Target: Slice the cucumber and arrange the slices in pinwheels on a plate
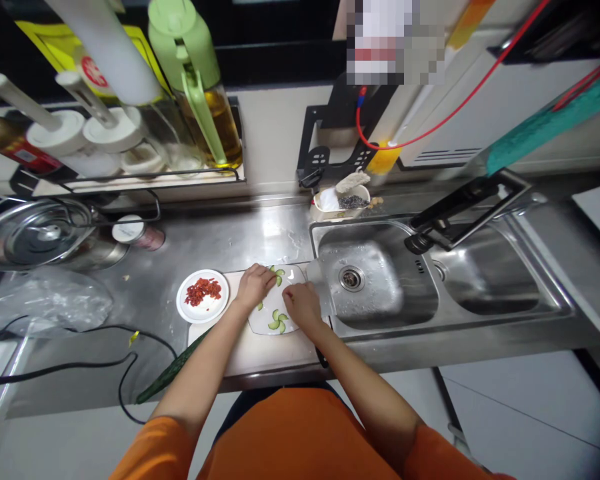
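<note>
Both my hands rest over a white plate that sits on a pale cutting board. Several green cucumber slices lie on the plate. My left hand is curled, its fingertips pinched at slices near the plate's far rim. My right hand is closed over the plate's right side, and whatever its fingers hold is hidden. A whole cucumber lies at the board's near left corner, partly under my left forearm.
A small white dish of chopped red chilli stands left of the board. A double steel sink with a black faucet lies right. A pot lid, oil bottle, plastic bag and black cable sit left.
</note>
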`<state>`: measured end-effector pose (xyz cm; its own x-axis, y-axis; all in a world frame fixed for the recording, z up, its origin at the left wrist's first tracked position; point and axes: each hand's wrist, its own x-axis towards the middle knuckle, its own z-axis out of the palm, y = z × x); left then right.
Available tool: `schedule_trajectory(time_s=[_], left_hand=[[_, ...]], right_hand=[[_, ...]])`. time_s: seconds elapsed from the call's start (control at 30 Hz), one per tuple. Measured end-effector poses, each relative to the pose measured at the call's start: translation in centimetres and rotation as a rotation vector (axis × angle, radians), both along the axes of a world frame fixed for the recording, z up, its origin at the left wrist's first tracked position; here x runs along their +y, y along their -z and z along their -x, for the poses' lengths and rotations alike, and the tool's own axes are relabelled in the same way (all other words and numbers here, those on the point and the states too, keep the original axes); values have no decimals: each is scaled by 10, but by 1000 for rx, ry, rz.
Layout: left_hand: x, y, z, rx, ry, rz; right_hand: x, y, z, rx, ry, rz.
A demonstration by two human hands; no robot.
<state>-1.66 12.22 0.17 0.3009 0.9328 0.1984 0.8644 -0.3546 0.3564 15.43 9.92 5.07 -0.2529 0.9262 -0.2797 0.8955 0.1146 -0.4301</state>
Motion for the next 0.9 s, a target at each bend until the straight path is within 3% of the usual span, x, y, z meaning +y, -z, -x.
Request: schedule_trajectory(time_s=[0.3,0.53,0.6,0.7,0.8,0.9], left_hand=[[-2,-5,0,-56,-14,-23],[-26,-29,16,-136,-103,-46],[-40,-34,32,-145,-210,-54],[-64,-35,61,-118,-502,-27],[-85,-33,83,-91,-777,126],[-97,-32,91,-73,-899,276]], right_hand=[[1,-1,-1,-5,-8,-6],[-1,-6,0,-10,-8,45],[-4,-7,1,-2,-17,38],[-10,-7,3,-3,-29,26],[-15,-6,7,-13,-52,23],[-20,-4,10,-22,-86,1]])
